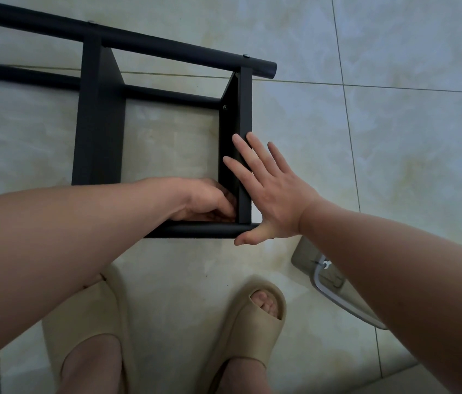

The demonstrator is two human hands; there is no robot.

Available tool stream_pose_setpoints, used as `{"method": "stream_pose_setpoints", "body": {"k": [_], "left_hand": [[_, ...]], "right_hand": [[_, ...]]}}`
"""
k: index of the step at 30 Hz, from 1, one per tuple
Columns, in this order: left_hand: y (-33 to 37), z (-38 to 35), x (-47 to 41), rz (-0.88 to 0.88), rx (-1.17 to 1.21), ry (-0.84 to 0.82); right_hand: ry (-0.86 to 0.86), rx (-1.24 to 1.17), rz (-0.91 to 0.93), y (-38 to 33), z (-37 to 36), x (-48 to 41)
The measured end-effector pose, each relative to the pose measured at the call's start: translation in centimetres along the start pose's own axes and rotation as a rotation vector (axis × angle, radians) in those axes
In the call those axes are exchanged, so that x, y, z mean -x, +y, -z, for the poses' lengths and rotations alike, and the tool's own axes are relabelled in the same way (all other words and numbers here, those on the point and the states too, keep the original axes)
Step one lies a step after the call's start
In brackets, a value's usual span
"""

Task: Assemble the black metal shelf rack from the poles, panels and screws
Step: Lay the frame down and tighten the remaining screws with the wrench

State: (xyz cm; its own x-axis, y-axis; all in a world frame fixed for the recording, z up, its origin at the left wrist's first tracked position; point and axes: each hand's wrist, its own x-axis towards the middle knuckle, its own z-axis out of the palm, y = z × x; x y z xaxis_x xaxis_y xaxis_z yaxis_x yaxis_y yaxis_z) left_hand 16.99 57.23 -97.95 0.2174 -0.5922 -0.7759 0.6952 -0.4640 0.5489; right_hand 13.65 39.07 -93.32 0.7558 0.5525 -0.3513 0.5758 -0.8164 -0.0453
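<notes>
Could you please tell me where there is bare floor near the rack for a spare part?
The widest bare tiles lie right of the end panel, between the far pole and the right hand. A smaller patch sits between it and the other panel. It is crowded at the near pole, where the left hand reaches, and by the slippers.
</notes>
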Motion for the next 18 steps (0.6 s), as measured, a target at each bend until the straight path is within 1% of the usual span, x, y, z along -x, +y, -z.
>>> {"method": "stream_pose_setpoints", "body": {"k": [8,13,18], "left_hand": [[-0.7,0.2,-0.5,-0.068,0.051,-0.038],[-1.1,0.2,-0.6,-0.033,0.082,-0.057],[-0.8,0.3,-0.4,0.005,0.006,-0.061]], "right_hand": [[-0.002,0.001,0.002,0.0,0.0,0.0],[-0.004,0.0,0.003,0.0,0.1,0.0],[-0.007,0.002,0.002,0.0,0.1,0.0]]}}
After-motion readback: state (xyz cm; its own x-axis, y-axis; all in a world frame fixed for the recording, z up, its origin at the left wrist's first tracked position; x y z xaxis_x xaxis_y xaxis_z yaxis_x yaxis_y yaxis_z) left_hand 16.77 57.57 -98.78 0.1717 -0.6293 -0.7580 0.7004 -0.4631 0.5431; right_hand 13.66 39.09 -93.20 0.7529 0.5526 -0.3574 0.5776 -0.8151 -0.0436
